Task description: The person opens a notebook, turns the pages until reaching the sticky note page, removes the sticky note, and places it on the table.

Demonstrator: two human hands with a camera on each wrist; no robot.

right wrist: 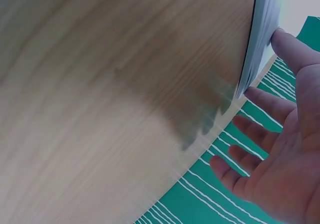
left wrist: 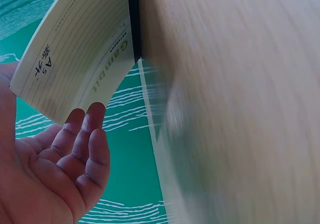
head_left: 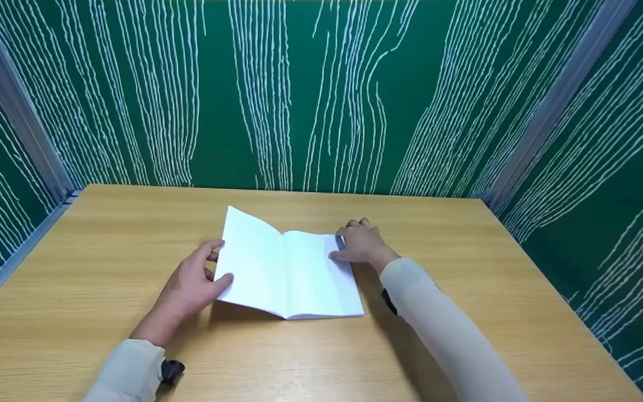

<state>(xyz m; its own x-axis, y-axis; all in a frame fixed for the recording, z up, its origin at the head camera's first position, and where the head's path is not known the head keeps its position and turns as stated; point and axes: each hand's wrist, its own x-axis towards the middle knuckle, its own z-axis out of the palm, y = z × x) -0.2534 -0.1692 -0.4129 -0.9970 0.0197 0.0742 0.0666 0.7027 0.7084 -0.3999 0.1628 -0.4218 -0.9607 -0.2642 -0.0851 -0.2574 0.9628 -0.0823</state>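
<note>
An open notebook (head_left: 313,273) with blank white pages lies on the table. Its left side is raised at a slant, and the right side rests lower. My left hand (head_left: 190,285) holds the left edge, thumb on the page and fingers behind it. In the left wrist view, the outer cover (left wrist: 75,58) shows ruled lines, "Gambit" lettering and a dark spine. At the upper right corner, my right hand (head_left: 361,243) pinches the page stack, thumb on the page. From the right wrist, the stacked page edges (right wrist: 260,33) are visible beside the thumb and index finger; the other fingers stay off the notebook.
The wooden table (head_left: 438,335) extends around the notebook on all sides. Green panels with white wavy lines (head_left: 332,100) stand behind it and to both sides, joined by grey posts (head_left: 556,106). A small black device (head_left: 172,372) sits at the left wrist.
</note>
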